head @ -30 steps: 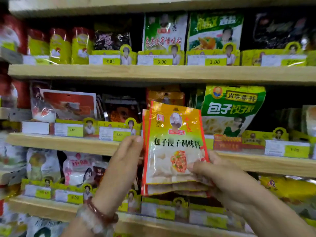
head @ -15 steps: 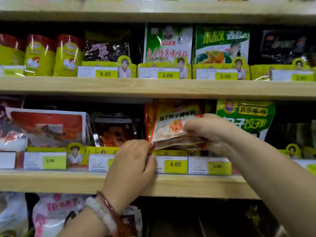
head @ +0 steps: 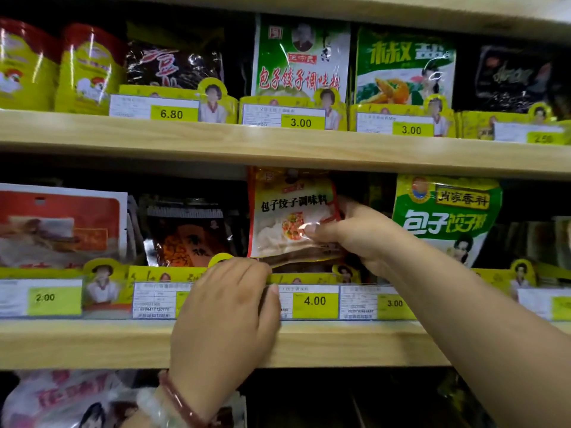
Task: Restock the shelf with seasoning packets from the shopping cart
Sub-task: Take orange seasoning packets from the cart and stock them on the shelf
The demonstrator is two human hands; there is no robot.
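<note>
My right hand (head: 355,236) grips a small stack of orange-and-white dumpling seasoning packets (head: 287,217), held upright inside the middle shelf (head: 92,341) slot above the 4.00 price tag (head: 315,301). The packets' tops reach the underside of the upper shelf (head: 278,146). My left hand (head: 225,316) rests on the yellow price-label strip (head: 302,278) at the shelf's front edge, fingers curled over its top just left of the 4.00 tag. The shopping cart is out of view.
A dark packet (head: 188,233) stands left of the slot and a green dumpling-seasoning bag (head: 445,214) right of it. A red-and-white packet (head: 61,227) sits further left. The upper shelf holds yellow jars (head: 89,69) and green packets (head: 302,60). Pink bags (head: 71,400) lie below.
The view rose from the lower shelves. My right hand carried the packets up and into the middle shelf slot, now standing them upright. My left hand left the packets and pressed onto the label strip.
</note>
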